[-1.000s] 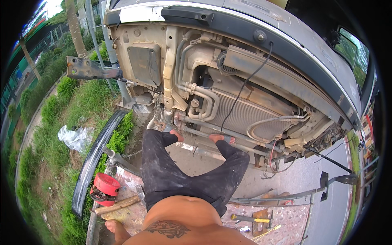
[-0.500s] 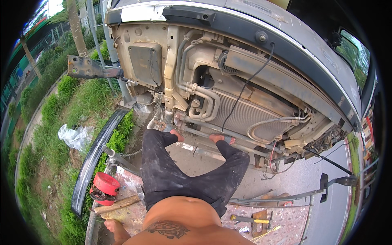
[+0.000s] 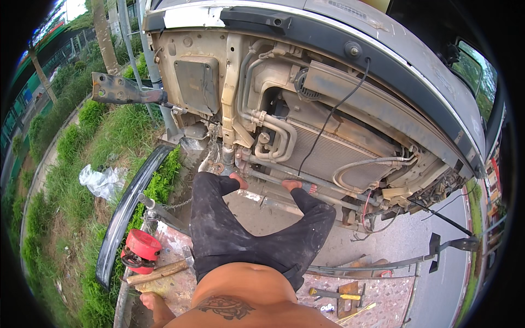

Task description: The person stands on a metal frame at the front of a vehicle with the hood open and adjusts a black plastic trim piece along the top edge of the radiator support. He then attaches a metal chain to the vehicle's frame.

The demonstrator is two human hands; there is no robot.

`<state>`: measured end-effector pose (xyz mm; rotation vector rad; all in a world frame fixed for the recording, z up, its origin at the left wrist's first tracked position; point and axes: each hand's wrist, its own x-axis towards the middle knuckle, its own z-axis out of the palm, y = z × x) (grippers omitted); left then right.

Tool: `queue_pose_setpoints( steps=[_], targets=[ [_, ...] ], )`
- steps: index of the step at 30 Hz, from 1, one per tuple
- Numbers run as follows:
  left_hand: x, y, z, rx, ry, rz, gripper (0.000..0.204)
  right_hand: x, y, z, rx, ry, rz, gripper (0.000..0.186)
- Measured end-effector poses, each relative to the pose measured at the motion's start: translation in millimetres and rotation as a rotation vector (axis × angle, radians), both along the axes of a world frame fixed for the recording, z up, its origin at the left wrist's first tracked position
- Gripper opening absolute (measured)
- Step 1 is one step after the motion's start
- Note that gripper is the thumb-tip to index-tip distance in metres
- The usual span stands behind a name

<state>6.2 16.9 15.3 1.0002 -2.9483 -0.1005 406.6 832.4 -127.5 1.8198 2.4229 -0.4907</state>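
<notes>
left hand [image 3: 153, 304]'s near the wooden handle [image 3: 159, 272] on the board [image 3: 391, 295], can't tell how open it is or if it's holding anything. right hand's out of view.

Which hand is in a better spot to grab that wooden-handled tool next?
Left, probably: the left hand is near the wooden-handled tool, both at lower left. The right hand is out of view, so I can't judge it.

The blotchy platform [image 3: 391, 292] carries a wooden shaft [image 3: 159, 273] and yellow tool [image 3: 350, 297].
</notes>
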Motion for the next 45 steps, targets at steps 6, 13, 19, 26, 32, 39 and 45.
queue_pose_setpoints(
  steps=[6, 13, 19, 26, 32, 39, 45],
  targets=[
    [1.7, -0.8, 0.7, 0.067, 0.018, -0.004, 0.028, 1.5, -4.1, 6.2, -0.014, -0.001, -0.015, 0.045],
    [6.0, 1.4, 12.2, 0.147, -0.032, -0.019, 0.031, 2.2, -5.9, 16.8, -0.014, -0.016, -0.013, 0.044],
    [7.3, -1.4, 17.0, 0.174, -0.057, -0.024, 0.033, 0.0, -8.7, 22.6, -0.015, -0.022, -0.006, 0.043],
    [1.2, 1.3, 9.2, 0.126, -0.044, -0.027, 0.034, -1.2, -12.7, 25.4, -0.01, -0.033, 0.0, 0.042],
    [-23.6, 20.3, -9.9, 0.059, 0.019, -0.071, 0.035, 5.8, -2.7, 44.4, 0.012, 0.0, -0.013, 0.041],
    [-38.9, 168.6, 34.9, 0.124, 0.303, -0.422, 0.037, 32.6, -7.7, 69.3, 0.013, 0.075, -0.131, 0.041],
    [-34.1, 210.1, 45.8, 0.183, 0.293, -0.516, 0.038, 39.2, -18.2, 84.5, 0.028, 0.106, -0.193, 0.04]
  ],
)
